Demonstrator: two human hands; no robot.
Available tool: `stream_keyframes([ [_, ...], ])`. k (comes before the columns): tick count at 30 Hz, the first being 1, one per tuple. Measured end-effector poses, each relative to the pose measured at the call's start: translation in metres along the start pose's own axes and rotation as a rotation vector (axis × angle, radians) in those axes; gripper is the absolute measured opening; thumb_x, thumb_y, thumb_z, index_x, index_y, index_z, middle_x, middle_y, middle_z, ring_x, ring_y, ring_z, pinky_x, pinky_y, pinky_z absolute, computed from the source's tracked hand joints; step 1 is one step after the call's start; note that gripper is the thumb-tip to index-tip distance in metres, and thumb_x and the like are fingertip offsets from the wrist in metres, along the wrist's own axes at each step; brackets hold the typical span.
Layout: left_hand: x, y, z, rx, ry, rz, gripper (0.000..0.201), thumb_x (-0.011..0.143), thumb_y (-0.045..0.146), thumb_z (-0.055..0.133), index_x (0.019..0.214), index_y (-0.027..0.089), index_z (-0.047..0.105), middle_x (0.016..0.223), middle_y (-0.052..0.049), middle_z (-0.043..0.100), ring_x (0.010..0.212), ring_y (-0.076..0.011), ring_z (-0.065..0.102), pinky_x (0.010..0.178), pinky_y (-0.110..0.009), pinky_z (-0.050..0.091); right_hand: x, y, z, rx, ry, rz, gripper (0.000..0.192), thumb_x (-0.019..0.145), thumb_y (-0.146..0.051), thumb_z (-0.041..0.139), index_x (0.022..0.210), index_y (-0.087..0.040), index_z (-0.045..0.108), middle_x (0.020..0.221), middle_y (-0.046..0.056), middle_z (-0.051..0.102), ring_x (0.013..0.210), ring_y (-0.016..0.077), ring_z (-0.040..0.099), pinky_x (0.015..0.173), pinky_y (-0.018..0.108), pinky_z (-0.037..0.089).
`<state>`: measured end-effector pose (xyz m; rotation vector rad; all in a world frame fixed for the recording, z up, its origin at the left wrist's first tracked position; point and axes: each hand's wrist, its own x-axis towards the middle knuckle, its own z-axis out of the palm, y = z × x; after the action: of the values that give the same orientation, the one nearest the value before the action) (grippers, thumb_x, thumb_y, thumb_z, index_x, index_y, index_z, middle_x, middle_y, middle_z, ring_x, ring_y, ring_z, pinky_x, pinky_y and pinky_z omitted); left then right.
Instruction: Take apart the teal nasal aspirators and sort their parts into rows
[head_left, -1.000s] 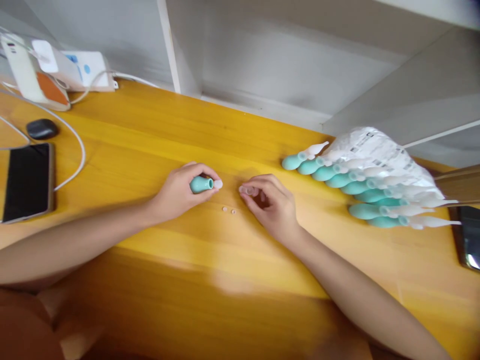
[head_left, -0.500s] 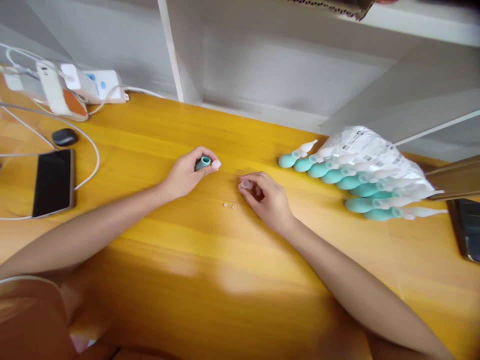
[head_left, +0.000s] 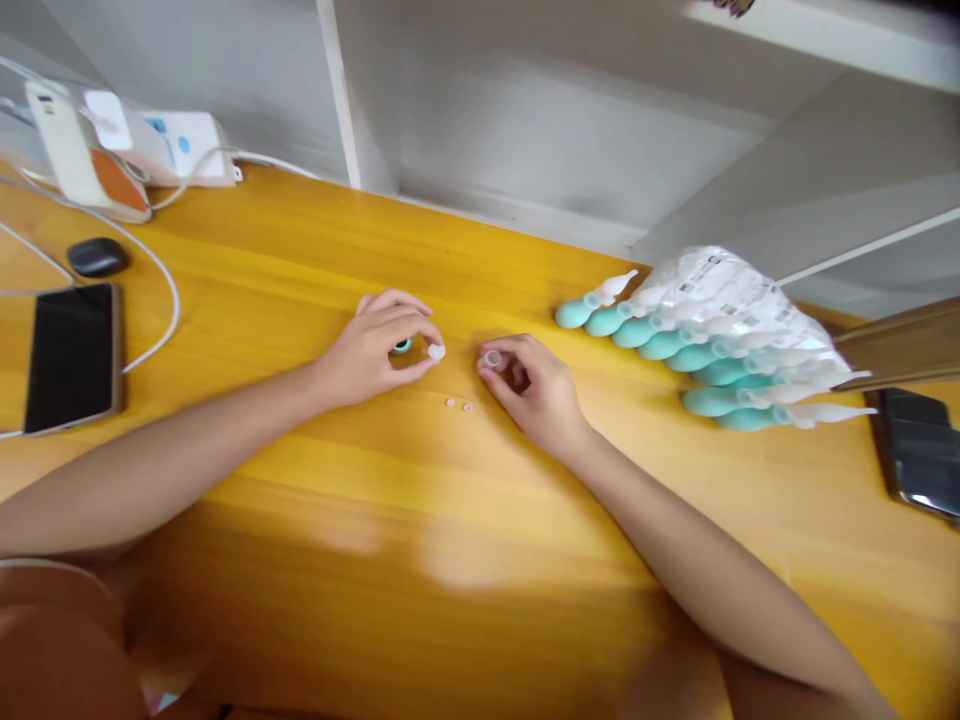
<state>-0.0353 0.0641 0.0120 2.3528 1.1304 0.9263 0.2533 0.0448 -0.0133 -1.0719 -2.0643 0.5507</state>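
Observation:
Between the thumb and index fingertip of my left hand (head_left: 386,345) is pinched a small white plug (head_left: 436,351). Behind those fingers the dark open mouth of a teal rubber bulb (head_left: 402,346) shows; the rest of it is hidden, and whether the other fingers hold it I cannot tell. My right hand (head_left: 536,385), fingers curled, grips a translucent nozzle (head_left: 492,359) with its round open end facing up; the remainder is hidden in the hand. Two tiny pinkish rings, a left ring (head_left: 451,403) and a right ring (head_left: 468,407), lie on the table between the hands.
Several teal bulbs with pale nozzles (head_left: 664,345) lie in a slanting row at right, beside a clear plastic bag (head_left: 739,285). A phone (head_left: 75,358), a black mouse-shaped case (head_left: 97,257), cables and a power strip (head_left: 191,148) occupy the left. A black object (head_left: 919,445) sits far right.
My left hand has turned over, fingers now arched above the teal bulb, hiding more of it. The white plug stays in its fingertips. My right hand has barely moved; the view has shifted slightly.

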Motion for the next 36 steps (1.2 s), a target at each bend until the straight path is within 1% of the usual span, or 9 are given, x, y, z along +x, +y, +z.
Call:
stream_keyframes([
  [5, -0.005, 0.001, 0.001, 0.082, 0.076, 0.086, 0.010, 0.100, 0.033, 0.078, 0.109, 0.033, 0.082, 0.108, -0.003, 0.085, 0.128, -0.0332, 0.071, 0.114, -0.054, 0.044, 0.000, 0.001, 0.000, -0.012, -0.020, 0.029, 0.018, 0.107, -0.024, 0.073, 0.125, -0.024, 0.072, 0.104, 0.007, 0.076, 0.077, 0.0187, 0.066, 0.072, 0.035, 0.060],
  [8, -0.006, 0.000, 0.003, 0.130, 0.042, 0.075, 0.013, 0.099, 0.033, 0.079, 0.111, 0.033, 0.081, 0.110, -0.004, 0.085, 0.131, -0.0346, 0.070, 0.115, -0.056, 0.042, -0.001, 0.001, 0.000, -0.006, -0.019, 0.037, 0.020, 0.106, -0.023, 0.073, 0.126, -0.024, 0.072, 0.103, 0.006, 0.076, 0.076, 0.0183, 0.065, 0.073, 0.034, 0.059],
  [12, -0.003, 0.001, 0.007, 0.203, -0.054, 0.075, 0.005, 0.100, 0.030, 0.076, 0.103, 0.030, 0.080, 0.108, -0.004, 0.085, 0.136, -0.0374, 0.066, 0.116, -0.060, 0.039, 0.000, 0.001, 0.001, 0.001, -0.022, 0.010, 0.021, 0.106, -0.020, 0.073, 0.127, -0.024, 0.071, 0.106, 0.006, 0.077, 0.078, 0.0180, 0.066, 0.077, 0.035, 0.060],
  [18, 0.002, -0.004, 0.012, 0.144, -0.110, 0.105, 0.015, 0.103, 0.030, 0.069, 0.109, 0.025, 0.082, 0.112, -0.010, 0.081, 0.111, -0.0298, 0.070, 0.100, -0.046, 0.055, 0.001, 0.001, 0.001, -0.001, -0.034, -0.014, 0.023, 0.106, -0.019, 0.072, 0.128, -0.024, 0.071, 0.106, 0.006, 0.076, 0.081, 0.0190, 0.068, 0.080, 0.036, 0.060],
  [25, 0.004, -0.001, 0.017, 0.131, -0.129, 0.063, 0.022, 0.110, 0.026, 0.058, 0.122, 0.024, 0.077, 0.119, -0.009, 0.083, 0.115, -0.0296, 0.071, 0.107, -0.046, 0.056, 0.001, 0.001, 0.002, -0.016, -0.046, -0.009, 0.022, 0.107, -0.021, 0.071, 0.129, -0.024, 0.070, 0.106, 0.007, 0.076, 0.082, 0.0206, 0.068, 0.081, 0.038, 0.062],
  [27, 0.004, 0.000, 0.015, 0.125, -0.140, 0.049, 0.025, 0.106, 0.027, 0.064, 0.129, 0.022, 0.072, 0.124, -0.011, 0.081, 0.120, -0.0319, 0.069, 0.110, -0.049, 0.055, 0.001, 0.002, 0.002, -0.012, -0.045, -0.013, 0.023, 0.107, -0.021, 0.071, 0.129, -0.024, 0.070, 0.107, 0.007, 0.076, 0.083, 0.0206, 0.069, 0.081, 0.039, 0.062],
  [31, -0.002, -0.002, -0.001, 0.101, -0.183, 0.025, 0.054, 0.087, 0.025, 0.077, 0.138, 0.022, 0.058, 0.138, -0.015, 0.068, 0.135, -0.0384, 0.061, 0.118, -0.056, 0.051, 0.000, 0.002, 0.000, -0.018, -0.053, 0.001, 0.022, 0.107, -0.022, 0.071, 0.129, -0.025, 0.070, 0.109, 0.008, 0.077, 0.082, 0.0207, 0.068, 0.078, 0.038, 0.062],
  [33, -0.006, -0.006, -0.009, 0.081, -0.205, 0.047, 0.060, 0.076, 0.017, 0.075, 0.132, 0.021, 0.053, 0.139, -0.017, 0.060, 0.134, -0.0400, 0.058, 0.116, -0.059, 0.051, 0.000, 0.001, 0.000, -0.019, -0.057, 0.000, 0.022, 0.107, -0.022, 0.071, 0.129, -0.025, 0.070, 0.107, 0.007, 0.076, 0.080, 0.0203, 0.068, 0.076, 0.037, 0.061],
  [36, -0.009, -0.016, -0.016, 0.077, -0.192, 0.066, 0.054, 0.070, 0.011, 0.072, 0.118, 0.023, 0.050, 0.131, -0.016, 0.057, 0.125, -0.0380, 0.058, 0.113, -0.061, 0.051, 0.000, 0.001, -0.001, -0.008, -0.056, -0.011, 0.022, 0.107, -0.021, 0.070, 0.129, -0.025, 0.070, 0.107, 0.007, 0.076, 0.079, 0.0195, 0.067, 0.073, 0.036, 0.059],
])
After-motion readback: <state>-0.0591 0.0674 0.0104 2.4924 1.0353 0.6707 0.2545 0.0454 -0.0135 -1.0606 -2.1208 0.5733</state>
